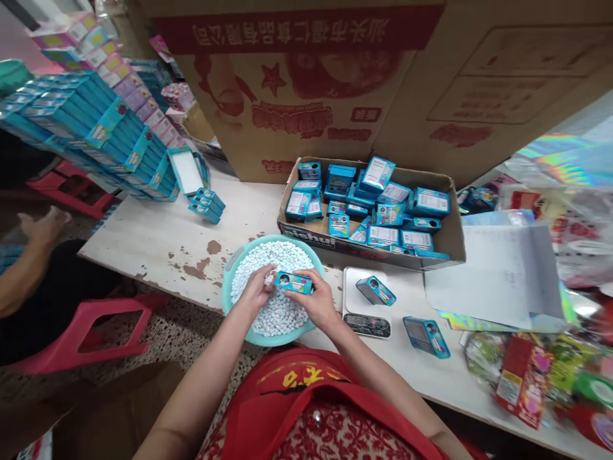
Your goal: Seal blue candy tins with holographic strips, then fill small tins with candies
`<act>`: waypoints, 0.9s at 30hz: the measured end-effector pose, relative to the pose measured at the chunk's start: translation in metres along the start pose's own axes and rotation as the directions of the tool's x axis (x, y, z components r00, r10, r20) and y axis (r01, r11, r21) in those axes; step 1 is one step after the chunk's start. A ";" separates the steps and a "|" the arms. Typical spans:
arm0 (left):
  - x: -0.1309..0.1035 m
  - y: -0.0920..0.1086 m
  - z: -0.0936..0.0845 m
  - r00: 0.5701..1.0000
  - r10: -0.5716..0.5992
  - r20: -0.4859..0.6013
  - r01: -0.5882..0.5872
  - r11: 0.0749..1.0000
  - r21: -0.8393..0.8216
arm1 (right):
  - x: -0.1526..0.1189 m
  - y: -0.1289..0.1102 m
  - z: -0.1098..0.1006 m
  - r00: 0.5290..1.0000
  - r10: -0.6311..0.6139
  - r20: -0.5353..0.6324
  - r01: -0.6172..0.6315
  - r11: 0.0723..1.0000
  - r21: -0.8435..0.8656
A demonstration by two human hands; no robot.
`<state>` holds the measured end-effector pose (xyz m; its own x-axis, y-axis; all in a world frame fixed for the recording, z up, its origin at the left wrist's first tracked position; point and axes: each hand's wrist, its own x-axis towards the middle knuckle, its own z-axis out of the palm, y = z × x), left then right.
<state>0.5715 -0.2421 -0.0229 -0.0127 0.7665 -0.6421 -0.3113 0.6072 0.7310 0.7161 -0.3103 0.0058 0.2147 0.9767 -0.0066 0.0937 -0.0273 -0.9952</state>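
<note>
Over a turquoise basin full of small white candies, my right hand grips a small blue box by its right end. The box lies on its side, with a dark round spot near its left end. Close to that end, my left hand has its fingers drawn together around a few white candies. To the right, a blue box rests on a white digital scale. Another blue box stands on the table beside the scale.
Behind the basin sits an open carton of blue boxes. A large cardboard box rises at the back. Stacked blue boxes stand at left, with a person's hand beyond the table. Papers and snack packets lie at right.
</note>
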 end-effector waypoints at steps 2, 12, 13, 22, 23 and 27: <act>-0.002 0.004 0.004 1.000 -0.009 0.016 0.008 0.996 0.090 | -0.005 -0.005 -0.006 1.000 0.000 0.018 0.000 1.000 0.008; -0.009 -0.025 0.120 0.802 -0.212 0.558 -0.132 0.849 0.512 | -0.086 0.006 -0.128 0.854 0.203 -0.479 -0.256 0.965 -0.049; -0.011 -0.034 0.139 0.766 -0.210 0.607 -0.218 0.804 0.554 | -0.094 0.009 -0.139 0.810 0.216 -0.545 -0.291 0.955 -0.053; -0.013 -0.070 0.218 0.659 -0.053 0.750 -0.749 0.045 0.661 | -0.136 0.026 -0.179 0.535 0.357 -0.766 -0.415 0.900 0.130; -0.012 -0.072 0.218 0.653 -0.053 0.756 -0.754 0.044 0.655 | -0.137 0.026 -0.180 0.523 0.372 -0.767 -0.418 0.896 0.149; -0.007 -0.071 0.210 0.645 -0.023 0.764 -0.740 0.233 0.632 | -0.134 0.026 -0.183 0.502 0.398 -0.768 -0.436 0.883 0.172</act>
<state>0.7935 -0.2464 -0.0218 0.7248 0.6403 -0.2545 0.5369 -0.2933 0.7910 0.8676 -0.4806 -0.0011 0.8915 0.3163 -0.3243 -0.1784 -0.4129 -0.8931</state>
